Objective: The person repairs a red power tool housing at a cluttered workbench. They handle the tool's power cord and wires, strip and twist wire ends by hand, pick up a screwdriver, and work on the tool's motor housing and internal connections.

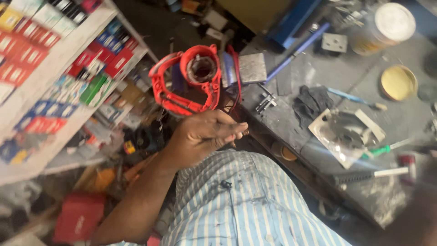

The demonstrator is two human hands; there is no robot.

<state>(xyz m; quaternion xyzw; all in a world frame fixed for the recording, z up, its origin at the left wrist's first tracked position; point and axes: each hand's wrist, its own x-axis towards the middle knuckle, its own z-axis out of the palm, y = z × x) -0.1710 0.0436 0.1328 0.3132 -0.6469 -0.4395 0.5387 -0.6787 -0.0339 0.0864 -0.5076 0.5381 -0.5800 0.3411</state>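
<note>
Striped cotton shirt [246,205] below; my left hand [205,134] loosely curled, empty, beside the red plastic tool casing [186,79] at the gritty worktop [318,77]; right hand unseen.

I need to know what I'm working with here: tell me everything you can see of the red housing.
The red housing looks like moulded plastic, the open shell of a power tool. A round collar faces the camera with a dark, grimy bore inside; a looped handle-like frame curves off to its left. It is scuffed and dirty. It sits at the edge of the grey workbench, above the left hand, whose fingers curl just below it; whether they grip it cannot be told. A grey metal block lies beside it.
</note>
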